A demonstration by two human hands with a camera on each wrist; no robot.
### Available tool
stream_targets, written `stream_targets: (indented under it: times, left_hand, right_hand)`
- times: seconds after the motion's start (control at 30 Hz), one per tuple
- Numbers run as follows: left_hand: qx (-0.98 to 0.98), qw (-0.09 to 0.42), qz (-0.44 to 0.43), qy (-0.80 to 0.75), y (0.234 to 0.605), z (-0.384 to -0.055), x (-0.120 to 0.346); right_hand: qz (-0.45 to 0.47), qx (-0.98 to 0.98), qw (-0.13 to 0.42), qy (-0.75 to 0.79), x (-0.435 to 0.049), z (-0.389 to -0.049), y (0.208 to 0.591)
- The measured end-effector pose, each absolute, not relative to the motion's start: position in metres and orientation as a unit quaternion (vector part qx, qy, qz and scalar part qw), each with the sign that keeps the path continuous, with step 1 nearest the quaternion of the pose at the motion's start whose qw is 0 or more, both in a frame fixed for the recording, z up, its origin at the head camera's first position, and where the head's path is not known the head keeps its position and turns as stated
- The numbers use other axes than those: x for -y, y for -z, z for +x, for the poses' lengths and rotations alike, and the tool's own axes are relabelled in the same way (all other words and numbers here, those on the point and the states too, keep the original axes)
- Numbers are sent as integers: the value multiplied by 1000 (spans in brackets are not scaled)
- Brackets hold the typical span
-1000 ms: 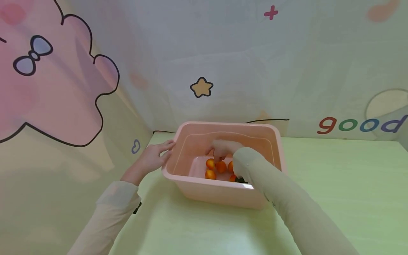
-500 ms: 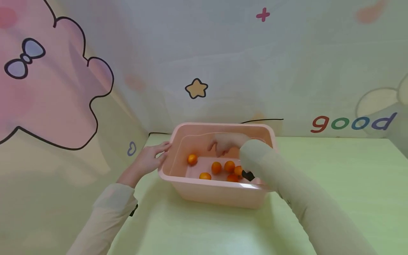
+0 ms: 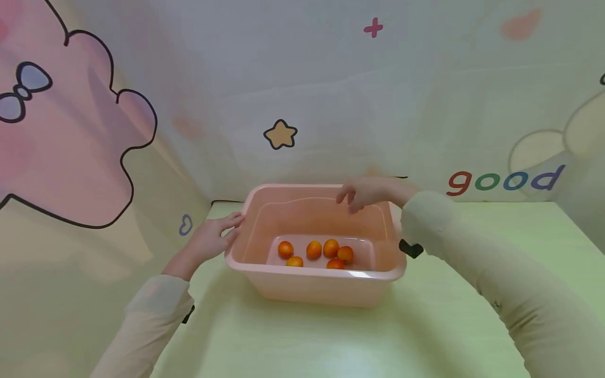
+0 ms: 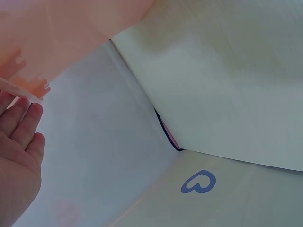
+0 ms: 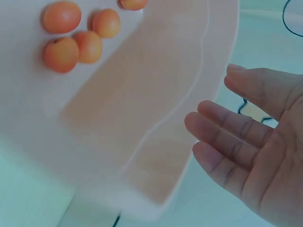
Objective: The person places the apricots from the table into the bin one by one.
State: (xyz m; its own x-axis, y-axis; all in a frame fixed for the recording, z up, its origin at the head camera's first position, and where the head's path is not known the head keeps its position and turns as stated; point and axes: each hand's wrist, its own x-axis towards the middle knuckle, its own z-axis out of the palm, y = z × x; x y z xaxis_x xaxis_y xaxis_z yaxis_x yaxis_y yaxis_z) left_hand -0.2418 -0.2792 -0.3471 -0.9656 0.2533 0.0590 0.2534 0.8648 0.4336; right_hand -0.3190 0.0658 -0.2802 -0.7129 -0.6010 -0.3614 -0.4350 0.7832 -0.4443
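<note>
Several small round orange fruits (image 3: pixel 314 250) lie on the floor of a pink plastic basin (image 3: pixel 316 286). In the right wrist view a cluster of the fruits (image 5: pixel 61 54) sits close together. My left hand (image 3: pixel 211 239) touches the basin's left rim with fairly straight fingers. The left wrist view shows the palm side of this left hand (image 4: pixel 19 142), its fingertips right at the rim. Over the back right of the basin is my right hand (image 3: pixel 366 193), above the fruits and holding nothing. Its fingers (image 5: pixel 227 132) are spread and loosely bent, the thumb apart from them.
The basin stands on a pale green table (image 3: pixel 293 336). Behind it rises a light wall sheet (image 3: pixel 331 105) printed with a star, a cross and coloured letters. Another printed sheet (image 3: pixel 85 252) closes off the left side.
My right hand has risen out of the basin and moved right. The fruits have shifted and spread on the basin floor. My left hand stays at the left rim.
</note>
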Motion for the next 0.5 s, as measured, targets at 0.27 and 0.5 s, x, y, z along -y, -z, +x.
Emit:
stream_targets:
  times: [0.27, 0.5]
  left_hand:
    - [971, -3, -137, 195, 343, -247, 279]
    - [967, -1, -118, 226, 338, -252, 285]
  right_hand:
    - [-292, -926, 195, 139, -115, -302, 258]
    - [-290, -938, 125, 141, -158, -290, 246]
